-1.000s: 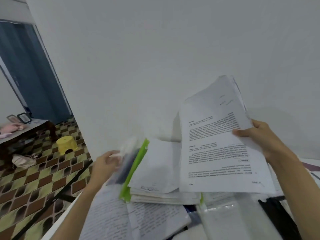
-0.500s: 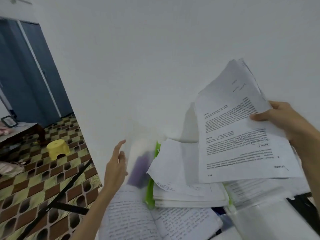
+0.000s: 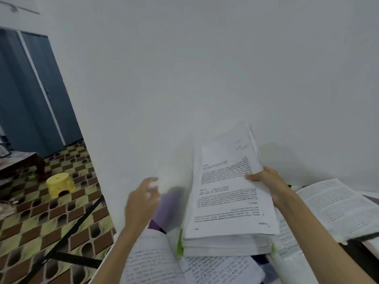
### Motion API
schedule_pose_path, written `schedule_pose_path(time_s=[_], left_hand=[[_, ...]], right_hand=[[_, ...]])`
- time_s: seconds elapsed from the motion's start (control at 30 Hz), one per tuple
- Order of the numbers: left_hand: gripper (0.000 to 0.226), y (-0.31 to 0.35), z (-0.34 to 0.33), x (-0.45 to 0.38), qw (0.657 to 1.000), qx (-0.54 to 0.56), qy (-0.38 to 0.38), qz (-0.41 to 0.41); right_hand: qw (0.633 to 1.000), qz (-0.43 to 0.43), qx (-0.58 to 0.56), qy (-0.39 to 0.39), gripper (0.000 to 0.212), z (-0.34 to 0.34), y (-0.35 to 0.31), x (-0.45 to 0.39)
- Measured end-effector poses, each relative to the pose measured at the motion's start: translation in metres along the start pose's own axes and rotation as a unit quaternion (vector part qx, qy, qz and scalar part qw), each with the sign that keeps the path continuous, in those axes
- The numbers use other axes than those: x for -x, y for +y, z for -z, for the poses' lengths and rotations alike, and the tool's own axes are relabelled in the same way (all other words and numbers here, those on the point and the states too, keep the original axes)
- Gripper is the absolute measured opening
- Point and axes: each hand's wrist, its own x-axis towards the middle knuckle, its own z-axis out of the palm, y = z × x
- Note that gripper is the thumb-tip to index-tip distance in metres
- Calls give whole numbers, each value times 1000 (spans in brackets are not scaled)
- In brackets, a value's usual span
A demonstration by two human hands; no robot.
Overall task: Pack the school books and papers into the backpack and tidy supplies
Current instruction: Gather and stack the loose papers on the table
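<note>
Packing barely begun: your right hand [image 3: 266,185] grips the sheaf of papers [image 3: 227,193] upright on the paper stack [image 3: 223,245], your left hand [image 3: 141,201], blurred, hovers loosely spread beside it, books [image 3: 336,210] lie open around, no backpack in view.

The light around you is soft, even and cool, with a faint blue-grey cast and no glare. The white wall [image 3: 205,68] fills the upper frame evenly lit and featureless. A faint grey shadow lies on it at about four o'clock, behind the sheaf of papers [image 3: 229,187]. Your left hand [image 3: 141,201], at about seven o'clock, is smeared by motion blur, as is the translucent sleeve [image 3: 170,201] beside it. Print on the papers is soft and unreadable. Wide-angle distortion bends the blue door [image 3: 34,93] at nine o'clock, which leans noticeably.
</note>
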Motion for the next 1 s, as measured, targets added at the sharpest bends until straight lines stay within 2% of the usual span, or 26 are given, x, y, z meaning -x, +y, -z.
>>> schedule_pose_path(time_s=[0.07,0.13,0.17,0.2,0.23,0.27,0.3,0.37,0.43,0.5,0.57,0.63,0.73,0.8,0.87,0.93,1.0], left_hand=[[41,-29,16,-6,998,-21,49,42],[63,-56,26,-4,993,-78,34,79],[75,-69,27,0,984,-152,-2,95],[83,-81,26,5,958,-264,-52,100],[83,-86,23,10,918,-371,-104,91],[75,-88,19,13,889,-429,-145,62],[63,-89,15,14,881,-440,-174,20],[44,-87,1,10,916,-341,-209,-45],[36,-75,-15,3,950,-213,-217,-68],[28,-49,-29,-1,968,-130,-207,-64],[28,-16,-43,-2,977,9,-215,10],[37,10,-58,-5,947,150,-260,110],[55,21,-75,-11,888,254,-334,189],[40,25,-82,-14,846,331,-369,195],[28,33,-87,-22,820,410,-358,179],[39,46,-85,-29,836,433,-297,162],[39,55,-83,-38,873,417,-233,102]], right_hand=[[1000,-7,4,-7,28,-1,6,-4],[1000,-11,11,-5,29,-1,12,-8],[1000,-13,12,-5,30,0,14,-10],[1000,-17,12,-4,30,0,17,-11],[1000,-20,10,-3,31,0,19,-12],[1000,-24,9,-3,32,2,22,-13],[1000,-27,6,-3,34,2,24,-15],[999,-31,-3,-5,35,5,26,-17],[999,-31,-13,-3,36,8,27,-19],[999,-29,-24,-5,37,12,27,-20],[999,-25,-33,-9,37,17,26,-20],[999,-23,-45,-13,38,23,27,-19],[997,-26,-64,-34,40,32,34,-17],[996,-31,-76,-44,41,38,37,-17],[994,-24,-81,-67,41,40,36,-16],[994,9,-75,-82,42,38,30,-16],[994,61,-64,-66,39,31,18,-17]])
